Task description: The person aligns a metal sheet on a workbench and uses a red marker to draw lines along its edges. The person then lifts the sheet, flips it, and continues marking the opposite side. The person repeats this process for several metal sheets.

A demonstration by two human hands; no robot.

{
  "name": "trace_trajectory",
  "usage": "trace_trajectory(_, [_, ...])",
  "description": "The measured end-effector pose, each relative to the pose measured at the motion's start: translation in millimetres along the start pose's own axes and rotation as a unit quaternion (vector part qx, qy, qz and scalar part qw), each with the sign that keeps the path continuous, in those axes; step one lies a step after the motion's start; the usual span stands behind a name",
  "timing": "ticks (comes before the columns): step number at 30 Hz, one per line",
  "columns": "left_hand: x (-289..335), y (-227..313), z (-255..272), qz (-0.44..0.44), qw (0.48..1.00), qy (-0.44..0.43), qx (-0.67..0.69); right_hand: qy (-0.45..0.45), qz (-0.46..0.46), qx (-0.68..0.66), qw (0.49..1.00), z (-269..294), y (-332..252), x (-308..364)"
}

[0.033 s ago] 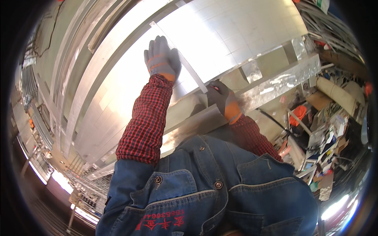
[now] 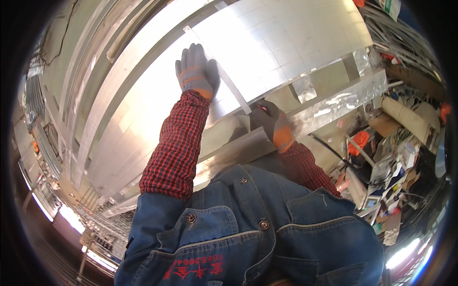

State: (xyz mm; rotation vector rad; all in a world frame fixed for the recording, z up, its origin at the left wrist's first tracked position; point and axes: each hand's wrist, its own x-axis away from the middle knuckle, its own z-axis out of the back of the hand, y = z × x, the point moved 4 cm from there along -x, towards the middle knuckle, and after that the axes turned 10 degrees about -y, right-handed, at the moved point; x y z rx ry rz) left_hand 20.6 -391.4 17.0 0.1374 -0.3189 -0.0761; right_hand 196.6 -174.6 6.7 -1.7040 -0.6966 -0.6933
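My left hand (image 2: 195, 69), in a grey glove with an orange cuff, lies flat with its fingers stretched out on a shiny metal sheet (image 2: 253, 43). Just right of it, a narrow straight metal strip (image 2: 229, 85) crosses the sheet at a slant. Fingers curled, my right hand (image 2: 268, 118) is at the strip's near end by the sheet's edge. A small dark piece with a bit of red shows at its fingertips, but most of it is hidden. Faint straight lines run over the sheet.
A metal bar with clear film (image 2: 341, 97) runs along the near side on the right. Long metal profiles (image 2: 98, 90) lie at the left. Cluttered scraps (image 2: 393, 178) and an orange object (image 2: 359, 143) are at the right, below a bundle of metal strips (image 2: 405, 38).
The view has shifted very slightly. Both hands and the metal strip stay practically where they were.
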Motion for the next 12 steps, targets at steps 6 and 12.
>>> trace_trajectory(6, [3,-12,-14,-0.009,1.0,0.025,0.007,-0.018,0.136,0.093,0.986,0,-56,11])
trace_trajectory(12, [4,-16,-14,-0.015,0.999,0.012,0.027,-0.005,0.365,0.355,0.861,-48,-128,-54])
